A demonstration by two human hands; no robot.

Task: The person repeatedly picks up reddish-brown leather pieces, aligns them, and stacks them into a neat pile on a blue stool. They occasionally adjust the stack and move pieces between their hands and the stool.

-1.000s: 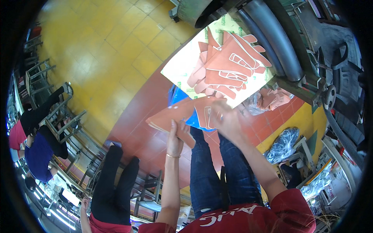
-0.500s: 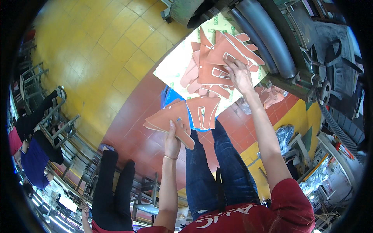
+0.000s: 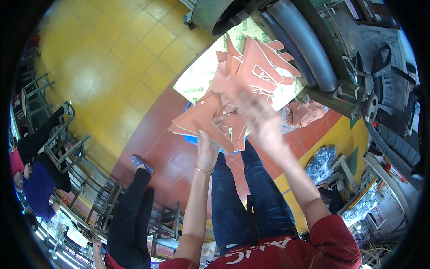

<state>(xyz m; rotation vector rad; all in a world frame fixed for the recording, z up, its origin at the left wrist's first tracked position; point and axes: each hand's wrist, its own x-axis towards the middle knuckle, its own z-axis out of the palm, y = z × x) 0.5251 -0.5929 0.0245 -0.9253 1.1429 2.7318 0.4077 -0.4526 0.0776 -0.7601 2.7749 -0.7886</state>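
My left hand point(image 3: 207, 150) grips a few overlapping reddish-brown cut-out panels point(image 3: 197, 117), flat and pointed, with pale edges. They are held low over the near edge of the pale printed sheet point(image 3: 190, 85). My right hand point(image 3: 264, 120) is smeared by motion just to the right of them, so its fingers and anything in them cannot be made out. A blurred panel point(image 3: 226, 87) shows beyond it. Farther off, a loose pile of similar panels point(image 3: 253, 58) lies on the sheet, some with slot-shaped openings. Another slotted panel point(image 3: 239, 123) rests at the near edge between my hands.
Dark machine rollers point(image 3: 309, 49) run along the sheet's right side, with a handwheel point(image 3: 371, 107) nearby. Bagged reddish pieces point(image 3: 302, 114) lie right of the sheet, and a clear plastic bundle point(image 3: 321, 163) sits nearer. Another person's leg point(image 3: 132, 210) stretches in at the left.
My right hand has come off the pile, back toward me and closer to my left hand. The left hand's panels have shifted slightly right and up. The other person's foot has moved out to the right.
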